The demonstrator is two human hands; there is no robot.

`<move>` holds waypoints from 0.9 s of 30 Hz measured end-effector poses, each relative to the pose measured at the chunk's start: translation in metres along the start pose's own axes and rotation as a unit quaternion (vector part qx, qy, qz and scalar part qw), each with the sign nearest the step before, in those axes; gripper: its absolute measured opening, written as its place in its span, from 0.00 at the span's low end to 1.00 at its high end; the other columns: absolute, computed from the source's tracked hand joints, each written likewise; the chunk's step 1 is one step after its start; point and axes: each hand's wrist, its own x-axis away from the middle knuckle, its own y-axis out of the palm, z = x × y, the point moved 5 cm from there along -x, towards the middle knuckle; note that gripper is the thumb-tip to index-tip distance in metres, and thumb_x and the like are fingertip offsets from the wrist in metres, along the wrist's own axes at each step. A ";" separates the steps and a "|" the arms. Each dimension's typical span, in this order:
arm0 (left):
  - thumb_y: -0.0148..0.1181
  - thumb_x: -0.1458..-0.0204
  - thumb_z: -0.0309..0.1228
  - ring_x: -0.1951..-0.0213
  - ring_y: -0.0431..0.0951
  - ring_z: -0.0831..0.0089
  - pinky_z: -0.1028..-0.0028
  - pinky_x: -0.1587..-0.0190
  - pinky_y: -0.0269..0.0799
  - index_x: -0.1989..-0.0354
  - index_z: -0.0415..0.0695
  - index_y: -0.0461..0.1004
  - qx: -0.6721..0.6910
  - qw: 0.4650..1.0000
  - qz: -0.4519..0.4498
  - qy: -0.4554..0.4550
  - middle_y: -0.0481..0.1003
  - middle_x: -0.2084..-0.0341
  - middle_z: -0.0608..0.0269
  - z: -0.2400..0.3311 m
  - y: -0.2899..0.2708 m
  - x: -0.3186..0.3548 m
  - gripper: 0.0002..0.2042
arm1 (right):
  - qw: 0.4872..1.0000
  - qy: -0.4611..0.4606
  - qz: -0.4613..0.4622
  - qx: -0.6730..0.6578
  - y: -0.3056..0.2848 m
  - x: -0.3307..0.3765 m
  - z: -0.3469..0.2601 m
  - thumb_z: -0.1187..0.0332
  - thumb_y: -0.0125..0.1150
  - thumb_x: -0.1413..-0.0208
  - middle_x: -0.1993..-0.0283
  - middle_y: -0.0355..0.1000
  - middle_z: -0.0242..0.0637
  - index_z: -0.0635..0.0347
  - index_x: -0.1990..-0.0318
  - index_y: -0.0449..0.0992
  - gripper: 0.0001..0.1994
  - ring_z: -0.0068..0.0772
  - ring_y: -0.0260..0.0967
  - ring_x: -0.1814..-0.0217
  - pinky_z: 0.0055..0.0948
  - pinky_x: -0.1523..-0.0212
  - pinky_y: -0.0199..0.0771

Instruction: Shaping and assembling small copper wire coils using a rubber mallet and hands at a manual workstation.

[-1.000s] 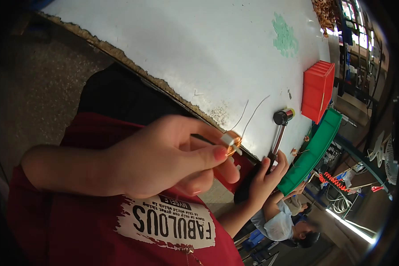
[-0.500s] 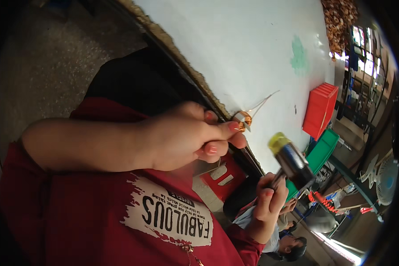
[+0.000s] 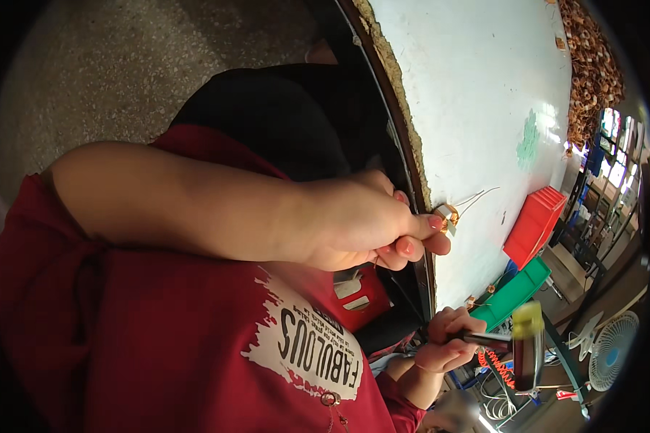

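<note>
My left hand [image 3: 383, 224] pinches a small ring-shaped coil [image 3: 451, 216] between thumb and fingers at the edge of the white tabletop [image 3: 477, 86]. The coil is wound with copper wire, has white pieces on it, and two thin wire leads stretch over the table. My right hand [image 3: 448, 343] is wrapped around the handle of a hammer [image 3: 529, 353], off to the right and apart from the coil. The hammer's head is dark and shiny metal with a translucent yellow face on one end.
A red bin [image 3: 534, 224] and a green bin [image 3: 514, 292] stand along the table's right side, with a small copper coil [image 3: 491, 289] beside the green one. Copper coils lie in a large pile [image 3: 592, 72] at the far end. Beyond the bins is a fan [image 3: 614, 350].
The hammer has swung away from the coil, rightward and lower in view, its head turned. My left hand keeps the coil at the table edge. The whole view has shifted and turned somewhat.
</note>
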 end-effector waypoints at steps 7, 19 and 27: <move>0.46 0.40 0.22 0.81 0.59 0.84 0.87 0.80 0.55 0.60 0.32 0.68 -0.002 1.000 0.003 -0.006 0.75 0.66 0.52 -0.001 0.000 -0.001 0.06 | 0.988 0.005 -0.038 0.152 0.004 0.006 0.004 0.48 0.37 0.37 0.86 0.53 0.26 0.55 0.75 0.62 0.22 0.19 0.45 0.86 0.21 0.84 0.43; 0.46 0.40 0.21 0.81 0.59 0.84 0.87 0.79 0.56 0.60 0.31 0.68 -0.006 1.000 -0.006 -0.007 0.75 0.65 0.53 0.000 0.001 0.001 0.07 | 0.990 0.044 -0.022 0.135 -0.003 0.008 0.006 0.43 0.38 0.38 0.86 0.51 0.26 0.54 0.74 0.62 0.24 0.17 0.43 0.86 0.20 0.85 0.42; 0.45 0.40 0.22 0.80 0.59 0.84 0.86 0.79 0.56 0.60 0.30 0.68 -0.026 1.000 0.008 -0.008 0.75 0.65 0.53 0.001 0.000 0.000 0.07 | 0.995 -0.065 0.069 -0.034 0.003 0.006 -0.007 0.46 0.41 0.38 0.85 0.51 0.26 0.54 0.74 0.61 0.22 0.17 0.43 0.86 0.19 0.86 0.43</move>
